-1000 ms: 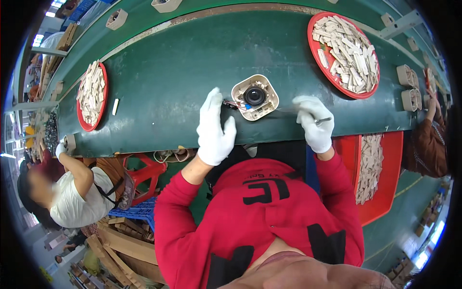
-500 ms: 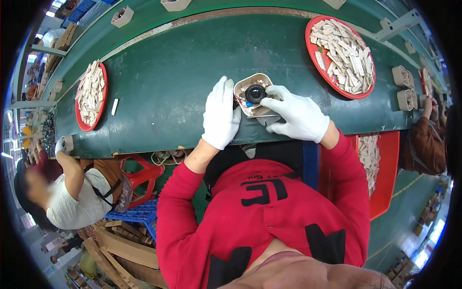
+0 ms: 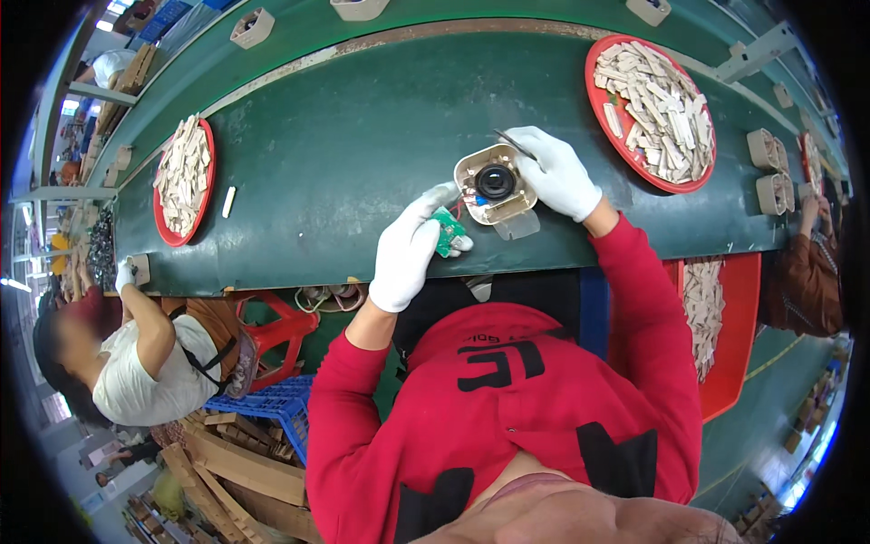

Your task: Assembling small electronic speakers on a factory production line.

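Observation:
A beige plastic housing (image 3: 494, 185) with a round black part in its middle lies on the green bench (image 3: 362, 154). My left hand (image 3: 412, 247), in a white glove, pinches a small green circuit board (image 3: 445, 230) joined by thin wires to the housing. My right hand (image 3: 555, 170), also gloved, rests against the housing's right side and holds thin metal tweezers (image 3: 514, 144). A clear flat piece (image 3: 517, 225) lies just below the housing.
A red tray of pale small parts (image 3: 654, 107) sits to the far right, another red tray (image 3: 185, 179) at the left. More beige housings (image 3: 768, 165) stand along the right rim. A seated person (image 3: 136, 358) works at lower left; a red bin (image 3: 716, 326) is beside me.
My right hand came in from the bench edge to the housing, then to its right side. My left hand dropped below the housing and now holds out the green board. The housing sits farther right.

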